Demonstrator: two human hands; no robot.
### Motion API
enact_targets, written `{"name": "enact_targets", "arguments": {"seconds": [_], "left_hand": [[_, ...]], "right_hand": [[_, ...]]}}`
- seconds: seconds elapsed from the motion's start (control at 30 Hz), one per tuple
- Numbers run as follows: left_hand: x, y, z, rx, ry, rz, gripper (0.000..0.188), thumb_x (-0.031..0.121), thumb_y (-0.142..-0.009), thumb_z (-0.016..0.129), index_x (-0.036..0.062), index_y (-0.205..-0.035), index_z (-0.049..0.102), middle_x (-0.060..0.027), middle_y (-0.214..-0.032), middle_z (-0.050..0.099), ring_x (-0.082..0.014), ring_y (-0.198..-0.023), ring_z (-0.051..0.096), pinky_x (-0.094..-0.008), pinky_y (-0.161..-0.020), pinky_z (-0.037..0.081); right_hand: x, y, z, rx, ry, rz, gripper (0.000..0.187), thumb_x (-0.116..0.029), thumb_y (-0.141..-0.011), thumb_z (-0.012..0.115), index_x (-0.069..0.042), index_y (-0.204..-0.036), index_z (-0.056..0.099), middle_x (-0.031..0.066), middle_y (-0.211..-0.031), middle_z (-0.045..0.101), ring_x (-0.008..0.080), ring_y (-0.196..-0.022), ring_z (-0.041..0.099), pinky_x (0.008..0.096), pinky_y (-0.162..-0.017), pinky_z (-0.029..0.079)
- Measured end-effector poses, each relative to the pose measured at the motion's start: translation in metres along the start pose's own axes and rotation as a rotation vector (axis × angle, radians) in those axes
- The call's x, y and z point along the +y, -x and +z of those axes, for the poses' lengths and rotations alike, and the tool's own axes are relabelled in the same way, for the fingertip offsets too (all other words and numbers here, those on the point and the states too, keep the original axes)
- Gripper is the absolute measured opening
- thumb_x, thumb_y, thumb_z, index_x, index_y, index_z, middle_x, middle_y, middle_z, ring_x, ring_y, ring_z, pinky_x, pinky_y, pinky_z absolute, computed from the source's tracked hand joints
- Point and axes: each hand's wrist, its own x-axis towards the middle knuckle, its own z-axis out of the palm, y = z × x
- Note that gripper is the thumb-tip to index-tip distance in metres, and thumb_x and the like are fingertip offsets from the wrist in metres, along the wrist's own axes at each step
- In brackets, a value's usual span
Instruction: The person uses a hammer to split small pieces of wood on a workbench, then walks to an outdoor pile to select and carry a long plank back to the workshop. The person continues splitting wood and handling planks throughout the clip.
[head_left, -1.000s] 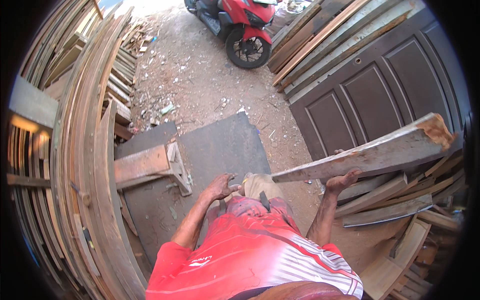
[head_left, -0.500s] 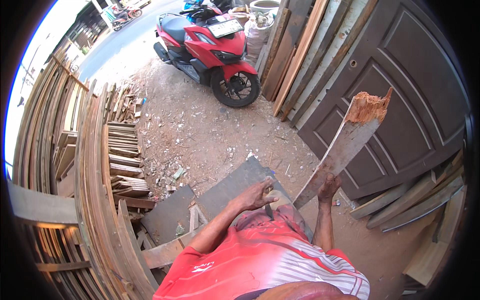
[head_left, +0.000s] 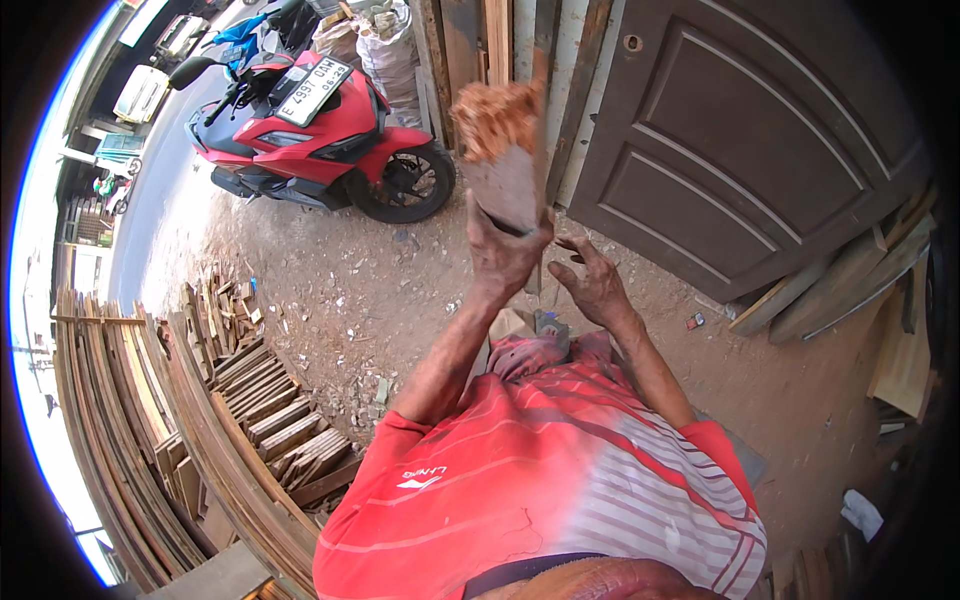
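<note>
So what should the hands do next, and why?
Perhaps the right hand should take hold of the board too: only the left hand grips it, below the splintered orange end, while the right is open close by.

Broken-ended board (head_left: 508, 185) in left hand (head_left: 508, 250) blocks way straight ahead. Farther, red scooter (head_left: 272, 132) obstructs ahead-left, brown door (head_left: 740, 160) ahead-right. Stacked planks (head_left: 140, 440) bar left side. Free room: over dirt ground (head_left: 730, 390), between right hand (head_left: 597, 285) and door.
</note>
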Motion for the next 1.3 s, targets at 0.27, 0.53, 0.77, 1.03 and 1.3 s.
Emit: {"name": "enact_targets", "arguments": {"seconds": [0.27, 0.53, 0.77, 1.03, 1.3], "left_hand": [[-0.067, -0.196, -0.024, -0.092, 0.063, 0.076, 0.075, 0.025, -0.064, 0.08, -0.0057, -0.119, 0.039, -0.0205, -0.105, 0.056, -0.029, -0.095, 0.057, -0.0379, -0.085, 0.046], [-0.225, -0.354, 0.032, -0.301, 0.088, -0.007, 0.081, 0.019, -0.062, 0.078, -0.0114, -0.124, 0.035, -0.0231, -0.112, 0.056, -0.0289, -0.102, 0.056, -0.0358, -0.09, 0.044], [-0.374, -0.471, 0.116, -0.564, -0.123, -0.208, 0.079, 0.025, -0.065, 0.079, -0.0025, -0.129, 0.04, -0.0179, -0.108, 0.059, -0.0292, -0.1, 0.057, -0.0373, -0.087, 0.045], [-0.357, -0.541, 0.186, -0.562, -0.133, 0.15, 0.115, 0.062, -0.072, 0.068, -0.0148, -0.139, 0.014, -0.0336, -0.145, 0.018, -0.0395, -0.135, 0.025, -0.0423, -0.111, 0.021], [-0.585, -0.402, 0.165, -1.012, -0.589, 0.1, 0.077, 0.052, -0.087, 0.055, -0.0009, -0.139, 0.033, -0.0209, -0.141, 0.038, -0.0358, -0.126, 0.041, -0.041, -0.105, 0.032]], "right_hand": [[0.138, 0.033, -0.009, -0.03, 0.286, 0.856, 0.047, -0.04, -0.088, 0.059, 0.003, -0.108, 0.056, 0.022, -0.1, 0.064, 0.0309, -0.093, 0.064, 0.0403, -0.079, 0.05], [0.138, 0.091, 0.107, 0.337, -0.135, 1.44, 0.032, -0.028, -0.089, 0.059, 0.003, -0.08, 0.057, 0.0073, -0.068, 0.059, 0.0162, -0.056, 0.054, 0.0333, -0.054, 0.045], [0.079, 0.128, 0.183, 0.321, 0.243, 1.279, 0.041, -0.036, -0.089, 0.057, 0.003, -0.076, 0.062, 0.0145, -0.068, 0.063, 0.0236, -0.063, 0.063, 0.0366, -0.06, 0.048], [0.026, 0.075, 0.175, 0.856, -0.12, 1.56, 0.044, -0.038, -0.089, 0.056, 0.005, -0.097, 0.059, 0.0165, -0.082, 0.067, 0.0219, -0.071, 0.067, 0.0357, -0.068, 0.052], [0.027, 0.108, 0.238, 0.882, -0.193, 1.583, 0.047, -0.042, -0.087, 0.058, 0.004, -0.094, 0.063, 0.013, -0.075, 0.066, 0.0214, -0.067, 0.066, 0.0341, -0.06, 0.052]]}}
